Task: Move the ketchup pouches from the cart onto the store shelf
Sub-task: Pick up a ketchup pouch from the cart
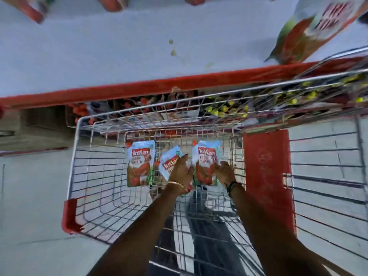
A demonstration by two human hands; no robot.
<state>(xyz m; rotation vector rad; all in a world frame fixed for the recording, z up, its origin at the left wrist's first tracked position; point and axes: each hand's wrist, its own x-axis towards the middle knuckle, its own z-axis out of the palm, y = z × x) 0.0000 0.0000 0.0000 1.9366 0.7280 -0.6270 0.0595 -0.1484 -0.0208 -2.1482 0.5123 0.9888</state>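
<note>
Pale shelf (pixel 99 56) with a red front edge ran above the wire cart (pixel 95 186) on a grey tiled floor (pixel 33 196).
I saw three ketchup pouches in the cart's far end: the left pouch (pixel 140 163) lay free, my left hand (pixel 180 172) spread flat on the middle pouch (pixel 169 162), and my right hand (pixel 224 172) curled at the right pouch (pixel 206 158); whether either gripped, I could not tell. One more pouch (pixel 310 30) sat blurred on the shelf.
</note>
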